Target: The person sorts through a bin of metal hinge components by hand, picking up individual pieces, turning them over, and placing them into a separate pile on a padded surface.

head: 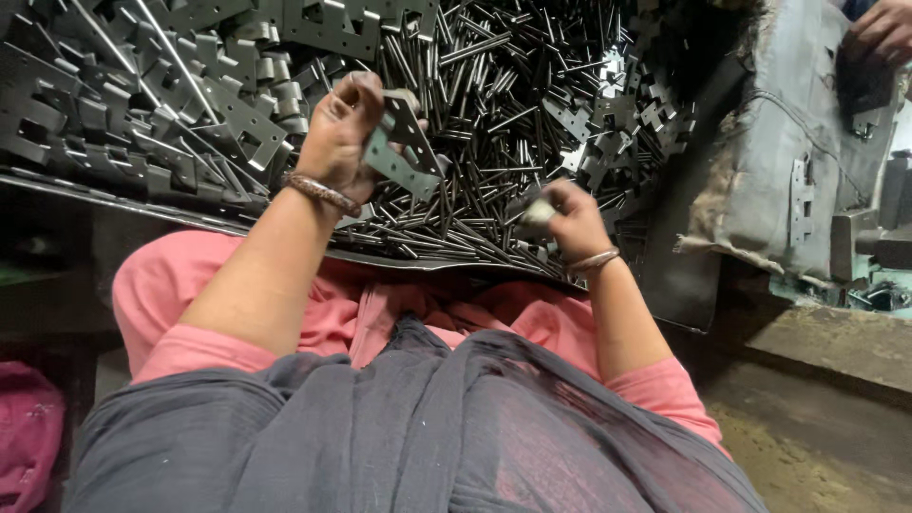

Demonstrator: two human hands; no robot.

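At the far left a pink bundle (27, 432) lay low beside the person's knee. Above it, grey stamped hinge plates (114, 104) were heaped across the upper left, overlapping one another on the dark metal tray (142, 204). The left hand (337, 138), a bangle at its wrist, was clenched around a hinge leaf (404, 152), holding it tilted above the heap. To the right of the leaf, a dense pile of thin steel pins (503, 114) filled the middle of the tray, with more small hinge pieces scattered along its right edge. The right hand (565, 218) rested low on the pins near the tray's front rim, its fingers pinched on something small and pale; what it was could not be made out. Further right stood a worn grey padded block (769, 171) with a hinge plate lying against it, and another person's hand (883, 28) showed at the top right corner.
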